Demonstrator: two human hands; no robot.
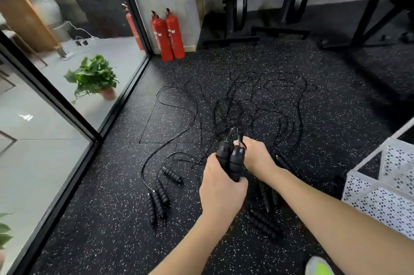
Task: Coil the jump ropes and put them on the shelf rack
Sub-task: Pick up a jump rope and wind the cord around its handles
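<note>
The left hand point(220, 187) grips two rope handles point(230, 160) side by side, paired for coiling. The right hand point(257, 156) seems to pinch the cord point(237, 134) at their tips, though blur hides its fingers. Other jump ropes point(246, 104) lie tangled on the floor point(336, 118) near the white rack point(380, 192).
</note>
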